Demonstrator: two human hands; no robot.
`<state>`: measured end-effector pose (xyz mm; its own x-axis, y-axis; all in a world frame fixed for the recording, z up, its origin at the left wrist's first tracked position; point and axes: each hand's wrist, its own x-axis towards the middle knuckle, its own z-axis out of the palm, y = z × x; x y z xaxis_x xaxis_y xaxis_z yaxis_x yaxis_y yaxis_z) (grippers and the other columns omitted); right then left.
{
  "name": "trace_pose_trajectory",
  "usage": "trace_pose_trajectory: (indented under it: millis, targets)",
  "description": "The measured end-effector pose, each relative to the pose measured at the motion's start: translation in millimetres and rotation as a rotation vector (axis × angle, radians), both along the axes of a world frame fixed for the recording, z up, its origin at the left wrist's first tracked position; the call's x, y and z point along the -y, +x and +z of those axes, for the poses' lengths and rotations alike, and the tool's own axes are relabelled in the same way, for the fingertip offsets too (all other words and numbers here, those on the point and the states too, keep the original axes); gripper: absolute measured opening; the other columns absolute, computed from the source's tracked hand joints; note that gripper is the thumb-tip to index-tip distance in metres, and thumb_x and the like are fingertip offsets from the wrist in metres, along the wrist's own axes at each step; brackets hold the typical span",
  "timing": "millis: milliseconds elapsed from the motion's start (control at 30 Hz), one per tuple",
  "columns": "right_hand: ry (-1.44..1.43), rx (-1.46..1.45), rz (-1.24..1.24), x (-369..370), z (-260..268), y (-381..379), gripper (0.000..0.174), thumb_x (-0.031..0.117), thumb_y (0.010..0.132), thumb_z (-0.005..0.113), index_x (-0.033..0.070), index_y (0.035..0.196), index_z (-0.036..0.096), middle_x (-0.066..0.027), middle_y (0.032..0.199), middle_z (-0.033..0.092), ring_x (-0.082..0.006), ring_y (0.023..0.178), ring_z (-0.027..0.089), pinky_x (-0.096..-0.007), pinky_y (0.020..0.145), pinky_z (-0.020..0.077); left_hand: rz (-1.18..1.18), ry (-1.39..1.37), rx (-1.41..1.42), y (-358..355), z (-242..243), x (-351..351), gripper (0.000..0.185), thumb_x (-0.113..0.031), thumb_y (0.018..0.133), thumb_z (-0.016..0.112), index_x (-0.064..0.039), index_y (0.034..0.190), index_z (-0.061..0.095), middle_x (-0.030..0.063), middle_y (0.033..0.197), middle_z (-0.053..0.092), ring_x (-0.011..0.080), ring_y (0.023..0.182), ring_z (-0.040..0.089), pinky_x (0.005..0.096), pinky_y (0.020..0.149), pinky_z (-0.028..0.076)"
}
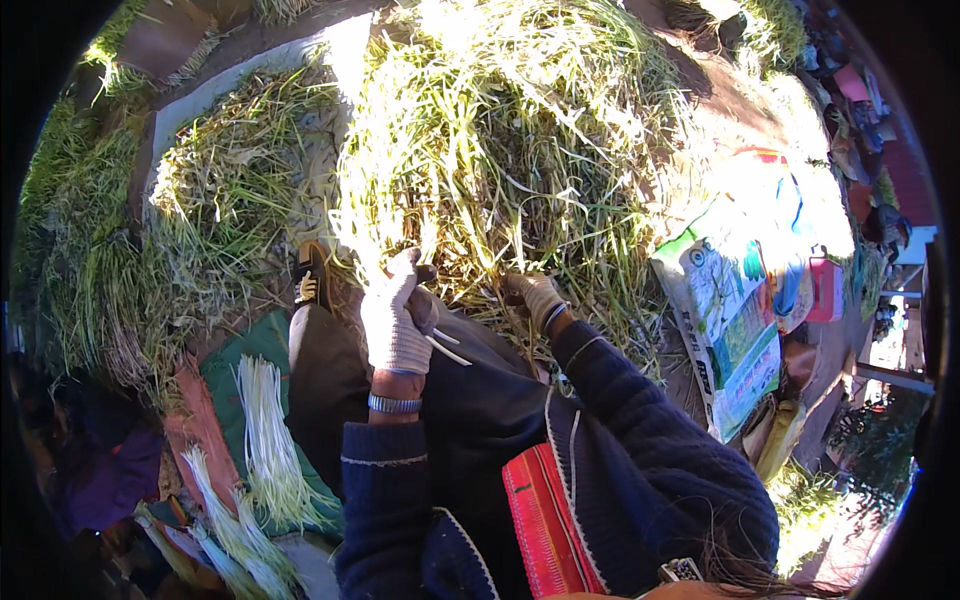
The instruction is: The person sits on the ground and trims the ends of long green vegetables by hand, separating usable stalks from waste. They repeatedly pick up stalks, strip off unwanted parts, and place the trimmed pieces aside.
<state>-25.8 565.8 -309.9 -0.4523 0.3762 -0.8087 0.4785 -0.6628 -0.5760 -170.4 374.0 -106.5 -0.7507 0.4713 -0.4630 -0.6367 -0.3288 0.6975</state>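
My left hand (397, 319), in a pale knitted glove with dark fingertips, is closed around a few thin stalks. Their white ends (454, 349) stick out on its right side. A metal-banded watch circles that wrist. My right hand (534, 296), also gloved, has curled fingers at the near edge of a big heap of long green and straw-coloured leafy stalks (480, 150). Its fingertips are partly hidden among the strands, so a grip is unclear. Left of my knee, a neat bundle of pale, chive-like stalks (274, 442) lies on a green sheet (225, 375).
More pale bundles (232, 517) lie at lower left. A smaller leafy heap (232, 165) is beyond my shoe (311, 274). At right are a printed plastic sack (720, 322) and a pink container (825, 289). Strong sunlight washes out the upper middle.
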Motion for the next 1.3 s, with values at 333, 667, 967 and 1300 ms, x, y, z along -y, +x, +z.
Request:
trace_pose_trajectory:
  millis: [333, 667, 967, 1300]
  targets:
    - [-0.266, -0.313, -0.03, 20, 69, 0, 0.043, 0.046, 0.093, 0.067, 0.006, 0.109, 0.069, -0.0016, 0.076, 0.069, -0.0078, 0.05, 0.051, -0.0202, 0.046, 0.0393, -0.027, -0.099, 0.054, -2, 4, -11, 0.021, -0.017, 0.099, 0.062, -0.001, 0.112, 0.064, 0.0015, 0.065, 0.055, 0.0054, 0.041, 0.031, 0.0241, 0.038, 0.025]
    - [0.196, -0.429, 0.323, 22, 190, 6, 0.02, 0.021, 0.087, 0.072, 0.004, 0.099, 0.07, 0.0032, 0.073, 0.065, -0.0027, 0.054, 0.048, -0.02, 0.047, 0.0349, -0.074, -0.207, 0.005, 4, 5, -28, 0.021, -0.022, 0.098, 0.066, -0.002, 0.102, 0.068, -0.0058, 0.05, 0.036, 0.0059, 0.039, 0.027, 0.025, 0.04, 0.019]
    - [0.194, -0.36, 0.515, 33, 191, 7, 0.022, 0.014, 0.085, 0.075, 0.005, 0.105, 0.071, -0.0006, 0.082, 0.07, -0.0039, 0.069, 0.058, -0.0215, 0.061, 0.0457, -0.085, -0.234, -0.016, 10, 10, -17, 0.011, -0.015, 0.094, 0.066, -0.006, 0.088, 0.067, -0.0041, 0.055, 0.045, 0.007, 0.045, 0.04, 0.0213, 0.043, 0.029]
    - [0.505, -0.574, 0.382, 51, 205, -52, 0.018, 0.015, 0.084, 0.077, 0.002, 0.095, 0.071, -0.0017, 0.074, 0.068, -0.0111, 0.063, 0.058, -0.029, 0.057, 0.0468, -0.091, -0.071, 0.013, 7, 10, -8, 0.019, -0.011, 0.093, 0.065, -0.007, 0.076, 0.059, -0.0047, 0.052, 0.041, 0.0078, 0.041, 0.037, 0.0233, 0.042, 0.027]
